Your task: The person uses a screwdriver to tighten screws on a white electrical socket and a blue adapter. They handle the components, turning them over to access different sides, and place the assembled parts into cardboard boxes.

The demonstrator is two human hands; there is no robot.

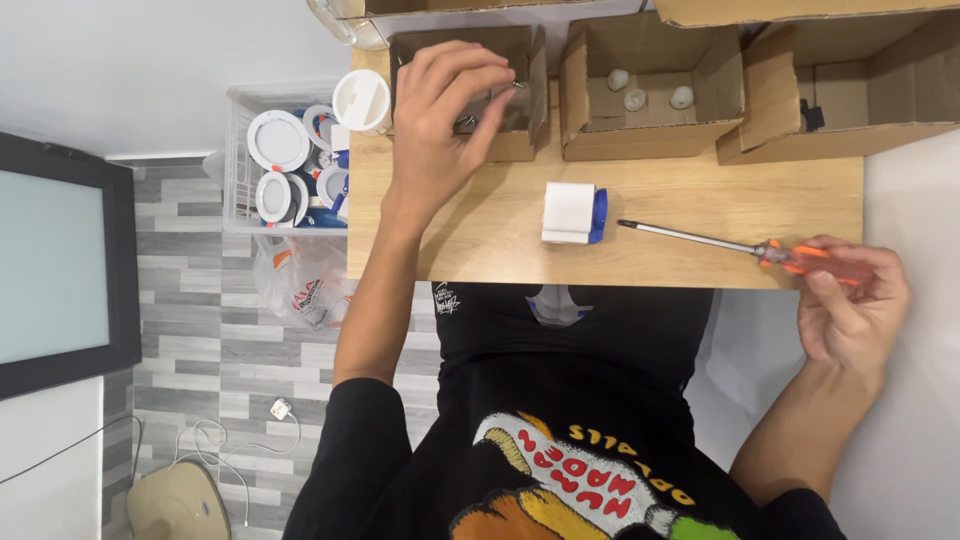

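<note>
- While three open cardboard boxes line the table's (pixel 700 215) far edge, the left box (pixel 530 75) sits under the left hand (pixel 445 115), the middle box (pixel 650 90) holds three small pale round pieces, and the right box (pixel 850 95) shows one dark part.
- White-and-blue block (pixel 573 213) stands mid-table, apart from both hands.
- Clear crate (pixel 240 150) of round white lamps sits left of the table.
- Left grip: fingertips pinched on a small metal screw (pixel 516 85) over the left box.
- Right hand (pixel 850 300) is curled around the orange screwdriver (pixel 745 247) handle, its shaft lying along the table.
</note>
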